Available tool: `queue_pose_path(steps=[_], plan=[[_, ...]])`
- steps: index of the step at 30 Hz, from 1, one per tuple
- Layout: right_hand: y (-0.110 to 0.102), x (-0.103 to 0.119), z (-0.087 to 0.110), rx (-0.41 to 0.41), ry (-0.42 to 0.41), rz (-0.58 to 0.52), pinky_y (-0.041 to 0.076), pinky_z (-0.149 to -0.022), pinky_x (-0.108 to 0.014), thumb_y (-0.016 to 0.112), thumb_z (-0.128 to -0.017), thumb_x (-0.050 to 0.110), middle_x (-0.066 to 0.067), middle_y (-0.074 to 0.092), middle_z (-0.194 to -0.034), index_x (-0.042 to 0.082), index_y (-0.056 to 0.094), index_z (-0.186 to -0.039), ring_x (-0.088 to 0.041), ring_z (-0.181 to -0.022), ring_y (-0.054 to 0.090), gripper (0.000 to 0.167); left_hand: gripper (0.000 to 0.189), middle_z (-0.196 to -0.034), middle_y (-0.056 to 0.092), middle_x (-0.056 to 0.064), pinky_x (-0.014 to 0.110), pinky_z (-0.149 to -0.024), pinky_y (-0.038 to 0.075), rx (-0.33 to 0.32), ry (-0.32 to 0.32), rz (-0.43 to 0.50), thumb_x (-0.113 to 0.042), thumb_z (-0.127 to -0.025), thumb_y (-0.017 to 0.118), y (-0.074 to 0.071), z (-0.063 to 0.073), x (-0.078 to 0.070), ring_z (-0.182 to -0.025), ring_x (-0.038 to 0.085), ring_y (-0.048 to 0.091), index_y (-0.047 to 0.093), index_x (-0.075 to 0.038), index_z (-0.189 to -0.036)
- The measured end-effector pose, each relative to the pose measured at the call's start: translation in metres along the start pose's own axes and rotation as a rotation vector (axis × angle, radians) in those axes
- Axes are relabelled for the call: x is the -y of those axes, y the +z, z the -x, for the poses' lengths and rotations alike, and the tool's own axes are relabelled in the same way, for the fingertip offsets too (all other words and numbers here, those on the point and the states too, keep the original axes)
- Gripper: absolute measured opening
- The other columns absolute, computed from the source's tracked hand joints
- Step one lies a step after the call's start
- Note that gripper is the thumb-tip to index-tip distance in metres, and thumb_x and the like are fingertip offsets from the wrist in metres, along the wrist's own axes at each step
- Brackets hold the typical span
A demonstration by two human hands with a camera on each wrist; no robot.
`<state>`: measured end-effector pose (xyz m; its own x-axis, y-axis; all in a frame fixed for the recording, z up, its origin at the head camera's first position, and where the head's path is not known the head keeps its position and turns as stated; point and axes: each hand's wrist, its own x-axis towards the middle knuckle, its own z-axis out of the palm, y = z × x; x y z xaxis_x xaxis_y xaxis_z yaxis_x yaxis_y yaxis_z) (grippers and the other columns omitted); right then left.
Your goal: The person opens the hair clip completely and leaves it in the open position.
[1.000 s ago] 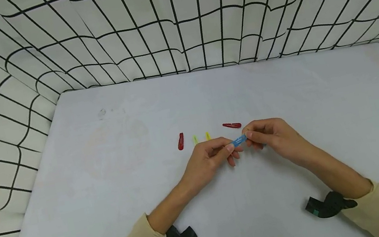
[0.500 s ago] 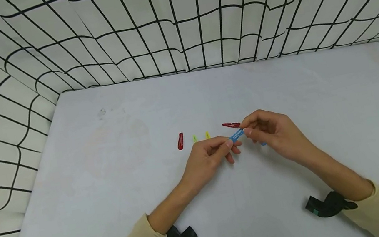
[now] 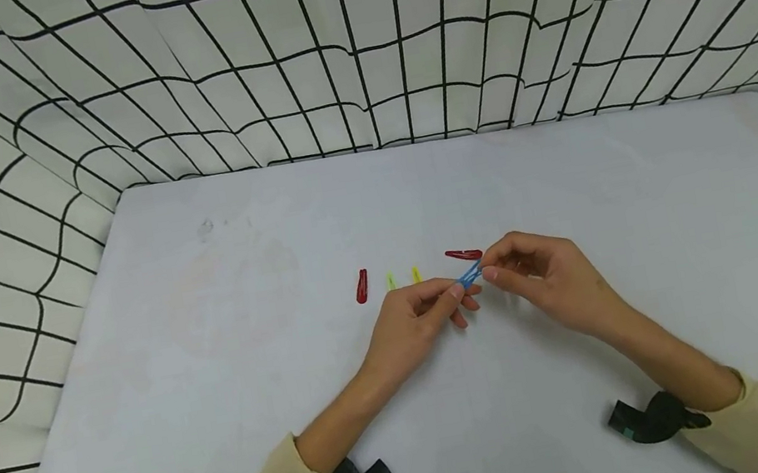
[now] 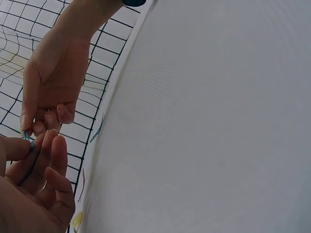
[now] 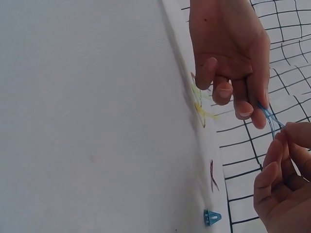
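Hands [image 3: 468,292] still pinch the blue clip [image 3: 470,276] between them, now slightly nearer the red clip [image 3: 463,254].

- Bright, even light; the hands [image 3: 481,295] cast only faint shadows on the surface [image 3: 222,382].
- Head view bows the edges; wrist views look slightly soft.

Two forearms in beige sleeves, reaching forward and angled inward so the hands meet at the middle. Left hand [image 3: 418,318] palm turned inward, thumb and forefinger pinched together, other fingers curled beneath. Right hand [image 3: 541,275] facing it, fingertips [image 5: 272,158] bunched in a pinch, almost touching the left. Black camera mount strapped at each wrist.
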<state>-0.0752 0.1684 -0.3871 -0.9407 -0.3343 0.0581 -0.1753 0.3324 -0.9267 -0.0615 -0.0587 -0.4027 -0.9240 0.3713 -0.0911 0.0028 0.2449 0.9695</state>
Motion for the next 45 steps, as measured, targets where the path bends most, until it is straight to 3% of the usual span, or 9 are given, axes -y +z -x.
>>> queue_pose_path(steps=[4, 11, 16, 22, 25, 30, 38, 42, 45], plan=[[0.002, -0.001, 0.001, -0.007, -0.001, 0.002, 0.051, -0.067, -0.024, 0.070, -0.100, 0.016, -0.012, 0.072, -0.098, 0.015, 0.073, -0.107, -0.015, -0.083, 0.062, 0.007, 0.023, -0.094, 0.079, 0.008, 0.024, -0.087, 0.047, 0.022, -0.010, -0.008, -0.027, -0.105, 0.062, 0.001, 0.001, 0.001, -0.092, 0.014, 0.066, 0.080, -0.015, -0.114], [0.005, -0.001, 0.000, -0.025, -0.012, -0.001, 0.052, -0.068, -0.024, 0.072, -0.099, 0.015, 0.001, 0.072, -0.099, 0.017, 0.073, -0.106, -0.015, -0.083, 0.063, 0.007, 0.023, -0.091, 0.078, 0.009, 0.023, -0.085, 0.047, 0.045, -0.038, -0.016, -0.026, -0.105, 0.062, 0.003, 0.001, 0.000, -0.090, 0.013, 0.066, 0.080, -0.013, -0.110], [0.006, 0.001, 0.000, -0.037, -0.020, 0.012, 0.052, -0.067, -0.024, 0.072, -0.099, 0.015, 0.002, 0.072, -0.098, 0.018, 0.073, -0.104, -0.016, -0.080, 0.064, 0.006, 0.022, -0.091, 0.078, 0.009, 0.024, -0.085, 0.048, 0.053, -0.057, -0.031, -0.027, -0.105, 0.063, 0.004, 0.001, -0.001, -0.088, 0.013, 0.068, 0.080, -0.014, -0.110], [0.008, 0.002, 0.000, -0.050, -0.016, 0.021, 0.050, -0.063, -0.024, 0.072, -0.099, 0.014, 0.001, 0.071, -0.094, 0.018, 0.072, -0.102, -0.016, -0.077, 0.063, 0.006, 0.021, -0.092, 0.077, 0.007, 0.024, -0.077, 0.050, -0.031, -0.048, -0.034, -0.018, -0.101, 0.065, 0.005, 0.002, -0.001, -0.086, 0.018, 0.072, 0.072, -0.019, -0.120], [0.010, 0.002, 0.000, -0.056, -0.016, 0.042, 0.051, -0.065, -0.025, 0.072, -0.099, 0.014, 0.001, 0.070, -0.092, 0.017, 0.072, -0.102, -0.015, -0.077, 0.063, 0.005, 0.021, -0.087, 0.076, 0.008, 0.022, -0.069, 0.048, -0.077, -0.036, -0.034, -0.017, -0.100, 0.066, 0.005, 0.003, -0.002, -0.085, 0.020, 0.072, 0.071, -0.020, -0.120], [0.013, -0.001, -0.002, -0.055, 0.002, 0.081, 0.052, -0.068, -0.024, 0.072, -0.099, 0.015, -0.001, 0.069, -0.090, 0.016, 0.071, -0.102, -0.015, -0.079, 0.062, 0.003, 0.020, -0.093, 0.075, 0.008, 0.020, -0.064, 0.047, -0.110, -0.034, -0.023, -0.014, -0.099, 0.067, 0.005, 0.005, -0.002, -0.084, 0.021, 0.074, 0.070, -0.018, -0.118], [0.016, -0.007, -0.010, -0.044, 0.031, 0.133, 0.053, -0.074, -0.023, 0.074, -0.098, 0.018, 0.000, 0.073, -0.093, 0.017, 0.073, -0.103, -0.015, -0.083, 0.064, 0.005, 0.026, -0.110, 0.073, -0.004, 0.021, -0.062, 0.049, -0.133, -0.007, -0.198, -0.014, -0.099, 0.068, 0.008, 0.011, -0.004, -0.086, 0.010, 0.069, 0.069, -0.021, -0.124], [0.020, -0.008, -0.015, -0.033, 0.041, 0.129, 0.052, -0.075, -0.023, 0.075, -0.097, 0.017, -0.001, 0.075, -0.092, 0.016, 0.073, -0.104, -0.014, -0.084, 0.065, 0.007, 0.030, -0.115, 0.072, -0.001, 0.023, -0.069, 0.050, -0.147, 0.014, -0.299, -0.016, -0.098, 0.070, 0.009, 0.014, -0.003, -0.091, 0.011, 0.069, 0.066, -0.017, -0.128], [0.024, -0.009, -0.018, -0.020, 0.069, 0.131, 0.052, -0.077, -0.023, 0.075, -0.097, 0.016, -0.002, 0.075, -0.092, 0.015, 0.074, -0.104, -0.014, -0.085, 0.065, 0.007, 0.033, -0.120, 0.069, -0.002, 0.025, -0.077, 0.051, -0.138, -0.017, -0.363, -0.019, -0.099, 0.070, 0.010, 0.017, -0.003, -0.094, 0.010, 0.069, 0.064, -0.015, -0.131]])
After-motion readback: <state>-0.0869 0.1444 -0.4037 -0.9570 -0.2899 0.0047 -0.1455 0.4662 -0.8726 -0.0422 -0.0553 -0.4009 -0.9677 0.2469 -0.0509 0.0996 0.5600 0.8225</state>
